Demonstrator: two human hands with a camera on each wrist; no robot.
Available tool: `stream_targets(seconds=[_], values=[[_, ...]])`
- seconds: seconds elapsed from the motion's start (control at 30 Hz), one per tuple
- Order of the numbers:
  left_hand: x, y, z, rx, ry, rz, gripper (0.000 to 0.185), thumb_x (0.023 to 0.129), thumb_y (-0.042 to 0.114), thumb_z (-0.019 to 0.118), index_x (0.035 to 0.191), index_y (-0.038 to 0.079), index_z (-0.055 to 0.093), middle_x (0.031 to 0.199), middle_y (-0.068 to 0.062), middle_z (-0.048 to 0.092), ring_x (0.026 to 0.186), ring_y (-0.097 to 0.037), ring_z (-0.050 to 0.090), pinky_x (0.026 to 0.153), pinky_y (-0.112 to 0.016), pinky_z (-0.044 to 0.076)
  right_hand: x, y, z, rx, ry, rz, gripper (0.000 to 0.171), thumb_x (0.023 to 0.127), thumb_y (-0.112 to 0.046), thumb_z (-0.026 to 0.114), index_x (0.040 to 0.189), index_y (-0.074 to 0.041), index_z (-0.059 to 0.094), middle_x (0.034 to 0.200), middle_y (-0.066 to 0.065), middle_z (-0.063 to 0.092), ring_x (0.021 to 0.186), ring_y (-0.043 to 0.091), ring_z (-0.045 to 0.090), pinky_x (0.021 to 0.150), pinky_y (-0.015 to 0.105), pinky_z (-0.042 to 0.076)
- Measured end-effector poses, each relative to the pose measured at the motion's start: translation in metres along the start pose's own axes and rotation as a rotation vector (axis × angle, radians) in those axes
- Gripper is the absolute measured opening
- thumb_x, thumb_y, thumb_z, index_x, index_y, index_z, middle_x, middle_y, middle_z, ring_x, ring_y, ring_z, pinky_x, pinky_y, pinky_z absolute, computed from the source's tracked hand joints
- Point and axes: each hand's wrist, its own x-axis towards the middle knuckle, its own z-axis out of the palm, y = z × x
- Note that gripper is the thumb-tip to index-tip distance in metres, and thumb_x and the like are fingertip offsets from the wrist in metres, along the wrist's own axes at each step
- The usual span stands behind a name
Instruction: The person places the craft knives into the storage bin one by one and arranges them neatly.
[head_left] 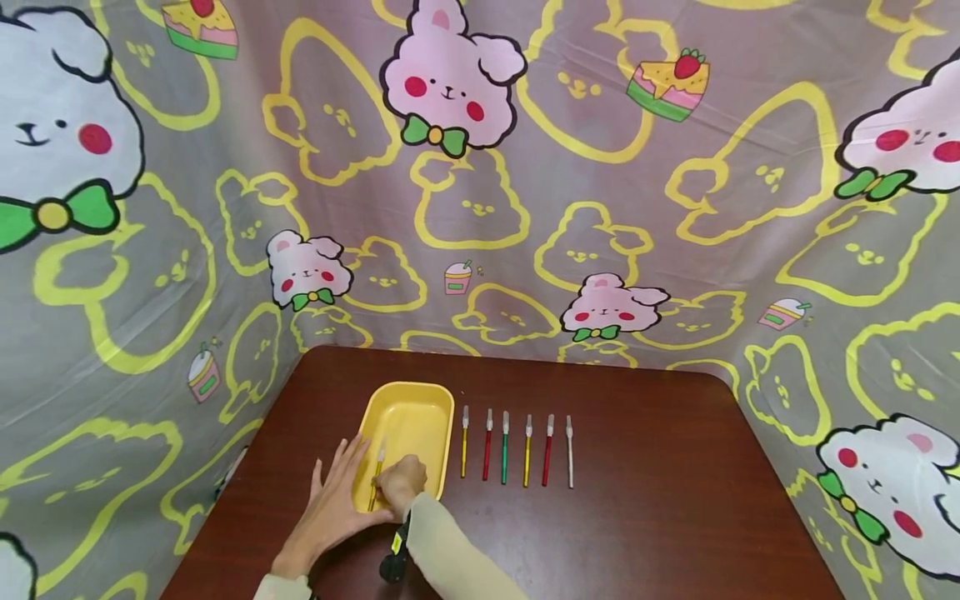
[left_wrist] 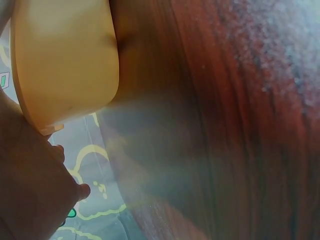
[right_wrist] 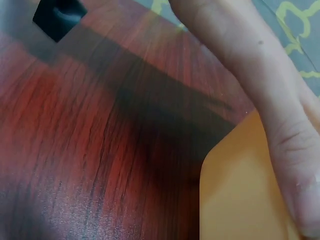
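Where the dark red-brown worktop (head_left: 637, 500) meets the near-left corner of the yellow tray (head_left: 431, 400), both hands are at work. The left hand (head_left: 337, 500) lies with fingers straight and spread, its fingertips on the tray's left rim. The right hand (head_left: 403, 485) has its fingers curled round the lower end of a yellow pen (head_left: 377, 477), which lies inside the tray along its near-left part, cap end pointing far.

To the right of the tray, six more pens lie side by side on the worktop, parallel and slightly apart (all with pale caps at the far end): a yellow pen (head_left: 463, 446), a red pen (head_left: 487, 450), a green pen (head_left: 505, 450), another yellow pen (head_left: 527, 454), another red pen (head_left: 547, 454) and a white pen (head_left: 569, 454).

The left wrist view shows the tray's (left_wrist: 65, 60) outer wall close up, with the hand (left_wrist: 30, 190) beside it. The right wrist view shows the tray's corner (right_wrist: 240, 190) and a finger (right_wrist: 285, 145) over it.

A cartoon-printed cloth (head_left: 480, 183) hangs round the far and side edges.
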Motion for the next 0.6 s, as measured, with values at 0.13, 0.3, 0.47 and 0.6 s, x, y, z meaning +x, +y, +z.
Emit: stream_targets(seconds=[0.13, 0.3, 0.47, 0.6], values=[[-0.002, 0.001, -0.001, -0.01, -0.005, -0.01, 0.126, 0.07, 0.069, 0.088, 0.165, 0.006, 0.033, 0.172, -0.016, 0.027, 0.155, -0.05, 0.022, 0.112, -0.083, 0.012, 0.0, 0.0, -0.001, -0.025, 0.007, 0.007, 0.029, 0.064, 0.0, 0.1, 0.059, -0.007, 0.072, 0.047, -0.003, 0.059, 0.048, 0.014, 0.061, 0.056, 0.028, 0.056], [-0.002, 0.002, 0.0, -0.015, -0.009, -0.013, 0.128, 0.069, 0.07, 0.088, 0.165, 0.005, 0.033, 0.172, -0.017, 0.026, 0.155, -0.05, 0.021, 0.112, -0.083, 0.01, 0.004, 0.006, 0.0, -0.03, 0.009, -0.02, 0.03, 0.063, -0.002, 0.101, 0.059, -0.008, 0.071, 0.044, -0.006, 0.056, 0.044, 0.01, 0.058, 0.051, 0.025, 0.053], [-0.001, 0.0, 0.001, 0.003, 0.001, -0.008, 0.129, 0.068, 0.07, 0.088, 0.165, 0.005, 0.033, 0.172, -0.016, 0.027, 0.155, -0.05, 0.022, 0.112, -0.083, 0.012, 0.007, 0.009, 0.004, -0.038, 0.024, -0.065, 0.031, 0.063, -0.002, 0.1, 0.057, -0.008, 0.071, 0.043, -0.006, 0.056, 0.043, 0.01, 0.058, 0.051, 0.024, 0.053], [-0.001, -0.002, 0.001, 0.008, 0.003, -0.006, 0.129, 0.069, 0.071, 0.088, 0.165, 0.005, 0.032, 0.172, -0.017, 0.027, 0.154, -0.051, 0.023, 0.112, -0.084, 0.012, 0.009, 0.009, 0.007, -0.035, 0.028, -0.059, 0.031, 0.064, 0.0, 0.099, 0.055, -0.008, 0.07, 0.043, -0.004, 0.058, 0.043, 0.011, 0.059, 0.052, 0.025, 0.054]])
